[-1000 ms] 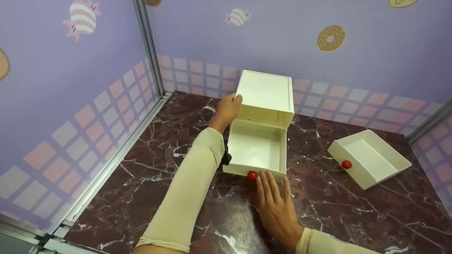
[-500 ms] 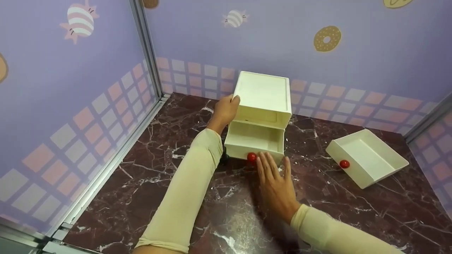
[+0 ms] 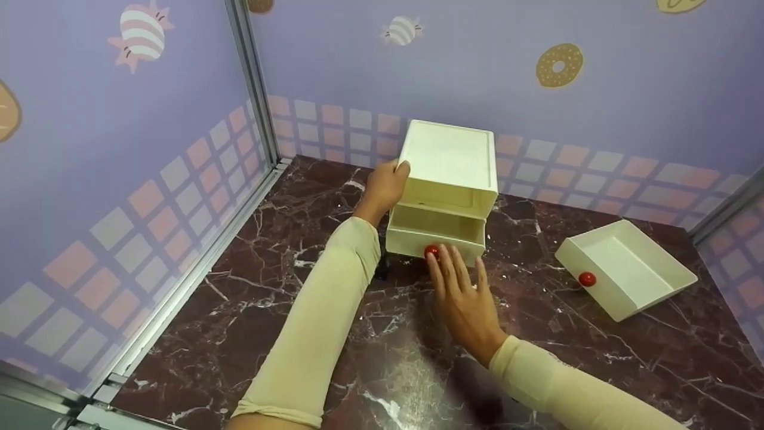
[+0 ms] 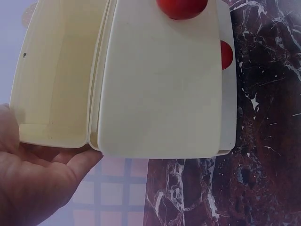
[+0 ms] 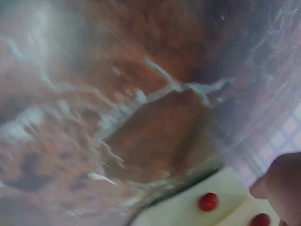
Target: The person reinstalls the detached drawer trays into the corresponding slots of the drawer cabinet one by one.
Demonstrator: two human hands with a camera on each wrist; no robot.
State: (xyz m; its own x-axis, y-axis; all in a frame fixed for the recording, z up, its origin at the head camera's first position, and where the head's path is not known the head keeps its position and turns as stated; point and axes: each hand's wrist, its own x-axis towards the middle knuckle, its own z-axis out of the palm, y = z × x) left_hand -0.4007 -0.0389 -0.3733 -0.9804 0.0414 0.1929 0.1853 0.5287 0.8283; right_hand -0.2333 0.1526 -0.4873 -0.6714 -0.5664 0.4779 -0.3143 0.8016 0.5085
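Note:
A white drawer cabinet (image 3: 449, 154) stands against the back wall, its upper compartment lacking a drawer. My left hand (image 3: 385, 186) grips its left side, thumb over the top edge. Below that compartment, a white drawer (image 3: 406, 240) with a red knob (image 3: 431, 251) sticks partway out. My right hand (image 3: 468, 304) has straight fingers against this drawer's front, beside the knob. In the left wrist view, a lower drawer front (image 4: 228, 108) with another red knob (image 4: 226, 54) shows behind the first. Part of my right hand (image 5: 284, 188) appears blurred in the right wrist view.
A separate white drawer (image 3: 627, 269) with a red knob (image 3: 587, 279) lies at an angle on the right of the dark marbled tabletop (image 3: 250, 322). Purple printed walls (image 3: 477, 65) with metal edge strips (image 3: 253, 83) enclose the back and sides.
The drawer under the upper compartment has slid back into the cabinet by a good part of its length, my right hand moving forward with it. My left hand keeps its hold.

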